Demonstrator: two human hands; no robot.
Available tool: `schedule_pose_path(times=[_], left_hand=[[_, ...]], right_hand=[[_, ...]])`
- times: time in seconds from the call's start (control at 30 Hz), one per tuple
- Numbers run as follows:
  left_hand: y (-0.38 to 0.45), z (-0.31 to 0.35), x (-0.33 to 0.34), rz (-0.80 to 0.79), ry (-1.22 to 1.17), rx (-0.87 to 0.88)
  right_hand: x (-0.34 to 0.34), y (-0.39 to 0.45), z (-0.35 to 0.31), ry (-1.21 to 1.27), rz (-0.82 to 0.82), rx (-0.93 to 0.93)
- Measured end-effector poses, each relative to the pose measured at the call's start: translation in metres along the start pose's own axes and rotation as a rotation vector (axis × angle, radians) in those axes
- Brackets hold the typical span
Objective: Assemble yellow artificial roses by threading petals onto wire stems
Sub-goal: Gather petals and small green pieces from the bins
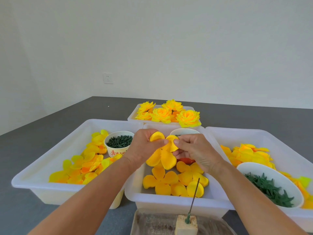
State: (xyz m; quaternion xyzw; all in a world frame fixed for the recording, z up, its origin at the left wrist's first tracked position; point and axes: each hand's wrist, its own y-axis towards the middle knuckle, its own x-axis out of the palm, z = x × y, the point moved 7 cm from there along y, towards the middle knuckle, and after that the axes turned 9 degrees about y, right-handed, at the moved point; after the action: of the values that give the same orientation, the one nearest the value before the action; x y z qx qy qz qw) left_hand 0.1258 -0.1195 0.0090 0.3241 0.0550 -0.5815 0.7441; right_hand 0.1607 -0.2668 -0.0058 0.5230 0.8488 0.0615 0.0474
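A dark grey counter point(42, 126) is set against a plain white wall point(152, 39), and on it a white middle tub point(169, 200) is flanked by further tubs. Above this middle tub a yellow petal piece point(165, 155) is held up by both hands, its upper lobes pinched by the fingers of the left hand point(145, 146) and of the right hand point(196, 150). More loose petals point(172, 182) are seen inside the middle tub, finished roses point(169, 112) in the tub behind it, and a wire stem point(194, 199) stands upright in a block point(186, 225) in front of it.
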Motion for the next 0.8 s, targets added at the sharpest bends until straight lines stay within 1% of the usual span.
schedule_pose_path(times=[0.03, 0.1, 0.17, 0.23, 0.3, 0.37, 0.4, 0.47, 0.53, 0.6, 0.67, 0.7, 0.73, 0.8], left_hand=[[0.000, 0.001, 0.000, 0.010, 0.045, 0.002], [-0.001, 0.003, 0.002, 0.007, 0.171, 0.020], [-0.001, 0.005, 0.004, 0.001, 0.246, 0.047], [-0.002, 0.007, 0.005, -0.005, 0.259, 0.064], [-0.002, 0.009, 0.006, -0.010, 0.230, 0.079], [-0.003, 0.012, 0.008, -0.065, 0.207, 0.107], [-0.004, 0.014, 0.010, -0.107, 0.202, 0.126], [-0.004, 0.013, 0.012, -0.144, 0.174, 0.125], [-0.002, 0.009, 0.008, -0.101, 0.151, 0.092], [-0.002, 0.006, 0.004, -0.055, 0.139, 0.061], [-0.002, 0.006, 0.001, -0.015, 0.171, 0.073], [-0.003, 0.009, 0.001, 0.002, 0.221, 0.103], [-0.004, 0.012, 0.003, 0.014, 0.291, 0.144], [-0.006, 0.021, 0.009, 0.029, 0.456, 0.239]], right_hand=[[-0.001, -0.001, 0.000, -0.024, 0.009, 0.001], [-0.004, -0.003, -0.003, -0.251, 0.077, -0.069], [-0.004, -0.007, -0.013, -0.547, 0.168, -0.225], [0.006, -0.011, -0.023, -0.807, 0.193, -0.401], [0.016, -0.013, -0.027, -0.933, 0.176, -0.505], [0.015, -0.013, -0.027, -0.883, 0.161, -0.526], [0.011, -0.012, -0.027, -0.788, 0.160, -0.497], [0.002, -0.008, -0.021, -0.526, 0.153, -0.357], [-0.002, -0.003, -0.009, -0.308, 0.115, -0.201], [0.001, -0.001, 0.001, -0.211, 0.048, -0.085], [0.003, 0.001, 0.006, -0.141, 0.020, -0.037], [0.002, 0.001, 0.005, -0.146, 0.046, -0.046], [-0.001, 0.001, 0.002, -0.209, 0.094, -0.083], [-0.002, 0.000, -0.005, -0.479, 0.192, -0.192]])
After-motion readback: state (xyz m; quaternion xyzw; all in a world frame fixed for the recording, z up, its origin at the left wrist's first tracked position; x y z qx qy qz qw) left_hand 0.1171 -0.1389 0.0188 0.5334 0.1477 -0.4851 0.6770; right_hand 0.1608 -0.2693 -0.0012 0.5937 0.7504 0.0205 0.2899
